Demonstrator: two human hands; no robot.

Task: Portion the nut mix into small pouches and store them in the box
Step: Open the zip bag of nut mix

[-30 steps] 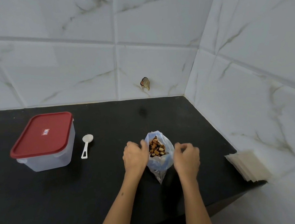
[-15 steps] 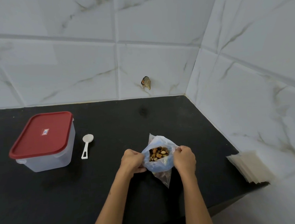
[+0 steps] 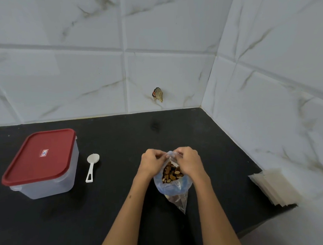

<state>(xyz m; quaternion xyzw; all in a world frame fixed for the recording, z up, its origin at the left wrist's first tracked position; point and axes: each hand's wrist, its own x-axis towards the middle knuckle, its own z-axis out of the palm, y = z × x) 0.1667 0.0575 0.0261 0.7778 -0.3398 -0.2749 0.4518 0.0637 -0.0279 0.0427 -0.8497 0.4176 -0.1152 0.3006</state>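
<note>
A clear plastic bag of nut mix (image 3: 172,184) stands on the black counter (image 3: 114,198) in front of me. My left hand (image 3: 153,163) and my right hand (image 3: 189,161) both pinch the far rim of the bag's mouth, knuckles close together. Brown nuts (image 3: 172,174) show through the open top. A translucent box with a red lid (image 3: 39,163), closed, sits at the left. A white plastic spoon (image 3: 92,167) lies beside the box. A stack of small pale pouches (image 3: 274,187) rests at the counter's right edge.
Marble-patterned tile walls (image 3: 173,66) close the corner behind and to the right. A small torn scrap (image 3: 157,94) sticks to the back wall. The counter's front edge runs near the pouches at lower right.
My hands have moved from the two sides of the bag's mouth up to its far rim and come close together, pinching the plastic there. The bag stays in place.
</note>
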